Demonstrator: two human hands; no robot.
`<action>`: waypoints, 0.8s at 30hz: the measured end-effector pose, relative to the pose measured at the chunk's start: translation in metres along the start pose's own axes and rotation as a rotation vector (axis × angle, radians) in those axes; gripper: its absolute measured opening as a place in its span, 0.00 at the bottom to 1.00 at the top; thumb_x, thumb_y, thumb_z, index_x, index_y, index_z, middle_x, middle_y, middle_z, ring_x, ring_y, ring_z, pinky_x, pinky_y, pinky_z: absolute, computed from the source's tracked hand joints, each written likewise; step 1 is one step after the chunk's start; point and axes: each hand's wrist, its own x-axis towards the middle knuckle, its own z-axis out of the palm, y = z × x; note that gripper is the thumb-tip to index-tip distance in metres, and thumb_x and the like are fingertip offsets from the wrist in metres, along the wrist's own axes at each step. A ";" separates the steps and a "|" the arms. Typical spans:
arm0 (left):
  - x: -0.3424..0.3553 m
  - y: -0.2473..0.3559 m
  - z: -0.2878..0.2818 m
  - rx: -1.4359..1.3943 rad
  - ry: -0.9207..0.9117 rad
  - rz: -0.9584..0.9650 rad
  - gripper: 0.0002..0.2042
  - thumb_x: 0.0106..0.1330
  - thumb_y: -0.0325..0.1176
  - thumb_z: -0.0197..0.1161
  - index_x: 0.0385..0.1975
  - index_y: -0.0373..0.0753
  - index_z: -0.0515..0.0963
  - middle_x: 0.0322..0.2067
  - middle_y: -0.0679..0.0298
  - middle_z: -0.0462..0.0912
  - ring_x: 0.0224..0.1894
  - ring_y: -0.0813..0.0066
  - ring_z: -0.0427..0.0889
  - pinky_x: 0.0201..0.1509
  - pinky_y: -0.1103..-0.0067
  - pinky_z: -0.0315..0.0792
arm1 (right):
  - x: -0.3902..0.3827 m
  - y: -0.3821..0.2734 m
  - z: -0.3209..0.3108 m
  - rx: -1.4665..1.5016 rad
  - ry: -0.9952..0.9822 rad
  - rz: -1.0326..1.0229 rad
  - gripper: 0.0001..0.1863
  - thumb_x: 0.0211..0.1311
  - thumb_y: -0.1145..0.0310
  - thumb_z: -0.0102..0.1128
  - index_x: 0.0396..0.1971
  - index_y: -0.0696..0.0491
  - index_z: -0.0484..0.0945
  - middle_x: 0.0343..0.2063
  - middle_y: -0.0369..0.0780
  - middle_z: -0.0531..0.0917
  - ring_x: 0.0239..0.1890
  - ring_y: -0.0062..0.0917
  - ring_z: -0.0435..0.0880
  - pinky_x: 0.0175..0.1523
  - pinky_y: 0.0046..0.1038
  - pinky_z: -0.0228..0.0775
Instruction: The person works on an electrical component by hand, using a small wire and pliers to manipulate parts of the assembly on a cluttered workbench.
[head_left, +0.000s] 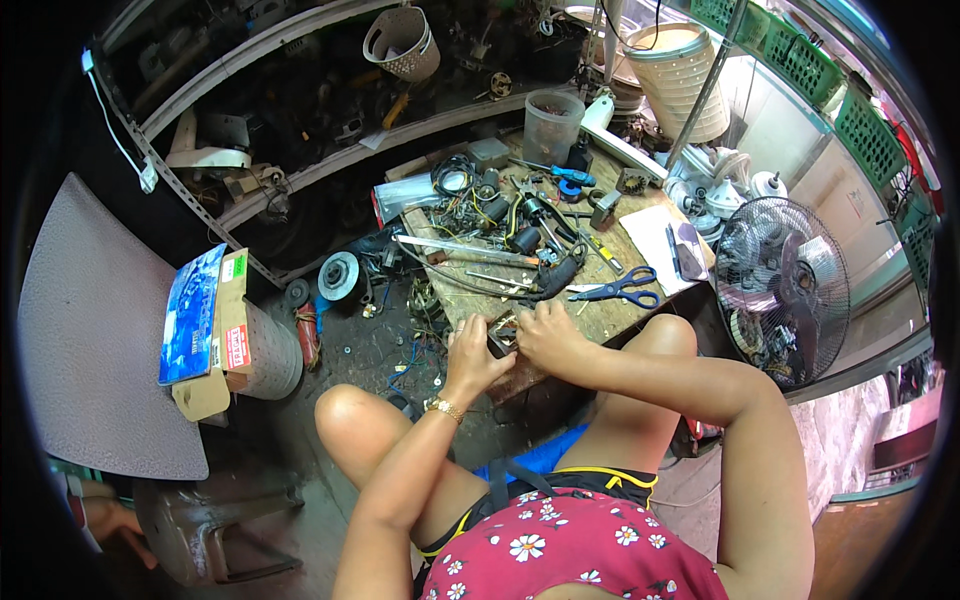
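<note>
At the front edge of a worn wooden work table, my left hand is closed on a small dark block-like piece. My right hand meets it from the right, fingers curled down at the piece's far side. What the piece is, and how its underside looks, my fingers hide. Scissors with blue handles lie just beyond my right hand. A thick dark cable curves across the table ahead of both hands, beside a long metal bar.
Pliers, a blue screwdriver and tangled wires crowd the table's back. White paper lies at the right. A caged fan stands right of the table. At left are a cardboard box and a brown plastic stool.
</note>
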 end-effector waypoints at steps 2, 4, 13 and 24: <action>0.011 0.005 -0.017 -0.202 0.088 0.008 0.35 0.43 0.37 0.78 0.52 0.35 0.69 0.44 0.50 0.79 0.49 0.51 0.79 0.53 0.63 0.73 | 0.006 0.019 -0.008 0.144 -0.017 -0.004 0.11 0.57 0.68 0.58 0.35 0.55 0.85 0.38 0.41 0.81 0.41 0.36 0.79 0.46 0.45 0.66; 0.016 0.010 -0.036 -0.348 0.056 -0.223 0.40 0.46 0.37 0.79 0.59 0.39 0.62 0.45 0.51 0.78 0.49 0.56 0.80 0.52 0.66 0.75 | 0.011 0.042 -0.018 0.409 -0.093 0.089 0.13 0.57 0.70 0.56 0.40 0.54 0.84 0.42 0.43 0.81 0.44 0.41 0.79 0.50 0.47 0.67; 0.023 0.013 -0.047 -0.991 0.163 -0.196 0.43 0.49 0.30 0.80 0.61 0.39 0.54 0.45 0.59 0.75 0.50 0.69 0.78 0.57 0.74 0.73 | -0.018 0.046 0.070 0.757 0.057 0.643 0.12 0.61 0.66 0.59 0.35 0.60 0.80 0.40 0.51 0.80 0.44 0.48 0.80 0.51 0.46 0.72; 0.026 0.045 -0.047 -0.503 0.031 0.074 0.56 0.42 0.32 0.83 0.71 0.41 0.50 0.43 0.57 0.82 0.49 0.65 0.82 0.58 0.70 0.74 | 0.004 -0.028 0.037 2.726 0.281 0.870 0.19 0.79 0.57 0.43 0.60 0.49 0.70 0.55 0.43 0.77 0.55 0.32 0.79 0.55 0.47 0.77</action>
